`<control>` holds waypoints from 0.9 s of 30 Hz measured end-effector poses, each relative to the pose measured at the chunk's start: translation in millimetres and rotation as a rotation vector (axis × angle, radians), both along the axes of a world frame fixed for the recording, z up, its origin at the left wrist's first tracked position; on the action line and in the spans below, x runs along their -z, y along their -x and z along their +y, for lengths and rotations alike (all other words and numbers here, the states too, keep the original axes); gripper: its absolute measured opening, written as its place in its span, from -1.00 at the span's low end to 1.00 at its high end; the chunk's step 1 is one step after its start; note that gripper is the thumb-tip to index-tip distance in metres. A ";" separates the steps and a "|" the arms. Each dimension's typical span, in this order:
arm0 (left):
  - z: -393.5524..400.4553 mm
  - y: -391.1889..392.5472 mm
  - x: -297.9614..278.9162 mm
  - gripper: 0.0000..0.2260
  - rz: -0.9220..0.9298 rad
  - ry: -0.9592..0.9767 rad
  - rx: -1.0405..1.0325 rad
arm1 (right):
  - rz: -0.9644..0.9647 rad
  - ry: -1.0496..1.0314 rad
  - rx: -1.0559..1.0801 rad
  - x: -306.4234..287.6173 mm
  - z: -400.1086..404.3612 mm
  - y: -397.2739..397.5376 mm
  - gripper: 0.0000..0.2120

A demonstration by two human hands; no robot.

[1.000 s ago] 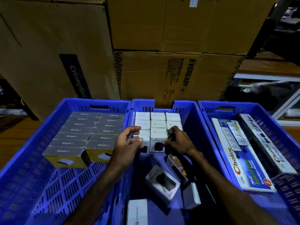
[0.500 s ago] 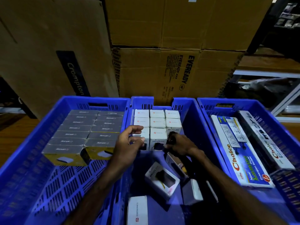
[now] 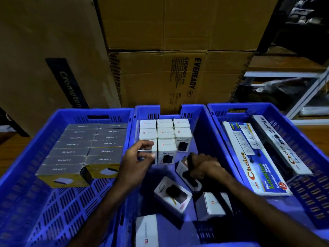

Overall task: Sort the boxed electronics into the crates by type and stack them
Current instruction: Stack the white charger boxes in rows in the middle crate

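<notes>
the loose white box (image 3: 185, 169) in the middle crate (image 3: 210, 132) now lies tilted under the right hand (image 3: 203, 165), which has dropped from the stacked white boxes (image 3: 164, 134) and curls onto it, long axis running near-right to far-left. the left hand (image 3: 137, 161), fingers curved, still pinches the front-left stacked box (image 3: 149, 143)

In the middle crate (image 3: 204, 125) you have bare floor to the right of the stacked white boxes (image 3: 164, 133); loose boxes (image 3: 171, 193) clutter the near floor. Cartons (image 3: 178, 77) wall off the far side.
</notes>
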State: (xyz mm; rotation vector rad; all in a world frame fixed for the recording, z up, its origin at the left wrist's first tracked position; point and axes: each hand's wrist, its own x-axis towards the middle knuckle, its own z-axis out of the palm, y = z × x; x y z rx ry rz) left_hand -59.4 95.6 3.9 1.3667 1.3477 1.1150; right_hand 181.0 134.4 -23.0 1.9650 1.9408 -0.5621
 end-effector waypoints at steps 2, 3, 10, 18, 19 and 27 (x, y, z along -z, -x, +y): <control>1.0 -0.8 0.3 -0.76 -0.030 0.011 0.005 | 0.120 -0.085 0.072 -10.0 2.9 -7.6 -0.36; 1.2 -2.2 0.1 -0.75 -0.040 0.012 0.012 | 0.194 -0.122 0.107 -15.6 3.1 -10.8 -0.33; -1.9 -20.7 8.5 -0.58 0.035 -0.021 0.122 | 1.013 -0.368 0.480 -43.3 -4.9 -23.5 -0.31; -13.8 -49.9 -8.6 -0.53 -0.442 0.217 0.131 | 1.688 -0.248 0.525 -47.1 -37.3 -5.0 -0.53; -11.9 -49.7 -8.1 -0.52 -0.416 0.200 0.122 | 1.643 -0.278 0.446 -46.4 -38.8 -7.1 -0.50; 18.6 -38.9 -16.7 -0.35 -0.092 -0.043 0.261 | 1.337 -0.278 0.064 -50.1 -36.0 -32.4 -0.19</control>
